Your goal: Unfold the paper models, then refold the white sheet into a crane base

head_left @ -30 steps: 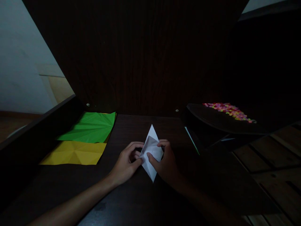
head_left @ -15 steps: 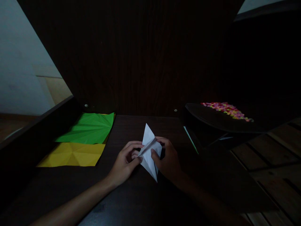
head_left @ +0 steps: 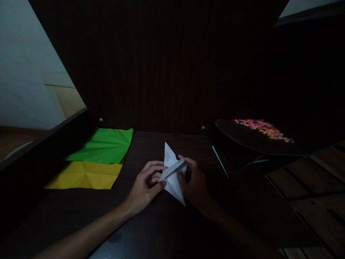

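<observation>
White paper point(head_left: 172, 176), folded to points, sits mid-tabletop point(head_left: 151, 226). Left hand point(head_left: 145, 185) pinches its left edge; right hand point(head_left: 195, 183) grips its right side. Green sheet point(head_left: 104, 145) and yellow sheet point(head_left: 86, 175) lie well left.

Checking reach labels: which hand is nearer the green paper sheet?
Left. The left hand sits on the white folded paper's left side, toward the green sheet; the right hand is beyond it, farther right.

One camera on the person's head looks forward and down at the near dark table point(head_left: 161, 230), with a wooden panel point(head_left: 167, 64) far behind.
</observation>
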`<state>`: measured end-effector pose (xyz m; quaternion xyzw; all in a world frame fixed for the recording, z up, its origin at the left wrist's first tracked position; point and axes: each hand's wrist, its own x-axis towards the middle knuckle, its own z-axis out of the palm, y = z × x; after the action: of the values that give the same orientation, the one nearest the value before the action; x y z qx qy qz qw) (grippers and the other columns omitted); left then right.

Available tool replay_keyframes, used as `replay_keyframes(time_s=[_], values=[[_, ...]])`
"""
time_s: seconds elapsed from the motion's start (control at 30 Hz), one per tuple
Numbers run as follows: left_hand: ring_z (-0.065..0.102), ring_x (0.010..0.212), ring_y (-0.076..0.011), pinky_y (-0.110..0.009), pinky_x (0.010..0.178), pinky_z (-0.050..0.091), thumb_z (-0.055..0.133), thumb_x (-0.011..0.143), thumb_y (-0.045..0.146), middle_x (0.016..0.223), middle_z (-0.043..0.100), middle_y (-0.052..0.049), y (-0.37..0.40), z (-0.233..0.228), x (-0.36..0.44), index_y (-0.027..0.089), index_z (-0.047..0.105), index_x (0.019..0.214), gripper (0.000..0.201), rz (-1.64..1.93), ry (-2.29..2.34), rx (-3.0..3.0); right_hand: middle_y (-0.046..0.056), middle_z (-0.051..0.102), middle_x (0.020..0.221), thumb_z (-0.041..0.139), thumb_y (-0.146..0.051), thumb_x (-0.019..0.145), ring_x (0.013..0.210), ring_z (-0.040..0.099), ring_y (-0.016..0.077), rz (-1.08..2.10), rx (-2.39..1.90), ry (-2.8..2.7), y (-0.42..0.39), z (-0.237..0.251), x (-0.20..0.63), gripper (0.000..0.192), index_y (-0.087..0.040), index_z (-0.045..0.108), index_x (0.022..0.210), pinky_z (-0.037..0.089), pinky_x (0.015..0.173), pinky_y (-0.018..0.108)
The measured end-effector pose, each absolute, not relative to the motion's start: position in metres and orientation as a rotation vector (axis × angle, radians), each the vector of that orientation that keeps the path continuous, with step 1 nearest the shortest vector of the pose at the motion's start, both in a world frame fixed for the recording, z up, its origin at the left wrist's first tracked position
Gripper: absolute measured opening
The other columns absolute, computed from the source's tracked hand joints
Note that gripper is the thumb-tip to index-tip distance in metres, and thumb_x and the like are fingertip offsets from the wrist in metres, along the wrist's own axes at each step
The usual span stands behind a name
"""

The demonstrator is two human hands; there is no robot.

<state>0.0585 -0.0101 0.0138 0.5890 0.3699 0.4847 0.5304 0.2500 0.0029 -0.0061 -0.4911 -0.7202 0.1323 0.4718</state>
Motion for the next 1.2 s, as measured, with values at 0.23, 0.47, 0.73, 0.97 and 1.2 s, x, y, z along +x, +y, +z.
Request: replay_keyframes(time_s=[0.23, 0.47, 0.73, 0.97, 1.2], values=[[0.063, 0.082, -0.0132, -0.03, 0.075, 0.056, 0.073, 0.077, 0.019, 0.128, 0.044, -0.01, -0.014, 0.013, 0.064, 0.02, 0.071, 0.106, 0.029, 1.18, 0.879, 1.371, 0.01, 0.065, 0.105, 0.054, -0.013, 0.082, 0.097, 0.066, 0.0247, 0.094, -1.213, -1.808, 0.008, 0.0, 0.253, 0.037, -0.023, 0.057, 0.117, 0.055, 0.084, 0.04], [0.064, 0.079, -0.0119, -0.03, 0.075, 0.058, 0.076, 0.074, 0.022, 0.129, 0.045, -0.009, -0.012, 0.011, 0.065, 0.02, 0.072, 0.104, 0.031, 1.182, 0.919, 1.314, 0.008, 0.071, 0.096, 0.057, -0.016, 0.082, 0.088, 0.07, 0.0222, -0.013, -1.206, -1.817, 0.013, -0.007, 0.257, 0.018, -0.021, 0.065, 0.098, 0.059, 0.079, 0.035], [0.066, 0.078, -0.0127, -0.033, 0.076, 0.058, 0.078, 0.073, 0.026, 0.133, 0.044, -0.009, -0.013, 0.011, 0.067, 0.021, 0.073, 0.102, 0.03, 1.183, 1.004, 1.317, 0.012, 0.071, 0.101, 0.056, -0.013, 0.086, 0.087, 0.071, 0.0211, -0.078, -1.096, -1.882, 0.017, -0.01, 0.258, 0.014, -0.018, 0.069, 0.081, 0.06, 0.077, 0.032], [0.066, 0.074, -0.0126, -0.037, 0.075, 0.059, 0.077, 0.073, 0.029, 0.134, 0.045, -0.011, -0.012, 0.012, 0.066, 0.021, 0.074, 0.101, 0.029, 1.184, 1.045, 1.33, 0.011, 0.069, 0.097, 0.056, -0.015, 0.088, 0.084, 0.07, 0.0204, -0.045, -1.104, -1.868, 0.016, -0.01, 0.257, 0.011, -0.019, 0.065, 0.082, 0.059, 0.074, 0.031], [0.066, 0.082, -0.0158, -0.034, 0.076, 0.058, 0.076, 0.074, 0.029, 0.134, 0.047, -0.011, -0.012, 0.013, 0.065, 0.021, 0.074, 0.102, 0.029, 1.19, 1.061, 1.376, 0.008, 0.069, 0.093, 0.053, -0.013, 0.088, 0.082, 0.069, 0.0184, 0.022, -1.093, -1.882, 0.016, -0.011, 0.256, 0.011, -0.021, 0.06, 0.084, 0.058, 0.072, 0.03]])
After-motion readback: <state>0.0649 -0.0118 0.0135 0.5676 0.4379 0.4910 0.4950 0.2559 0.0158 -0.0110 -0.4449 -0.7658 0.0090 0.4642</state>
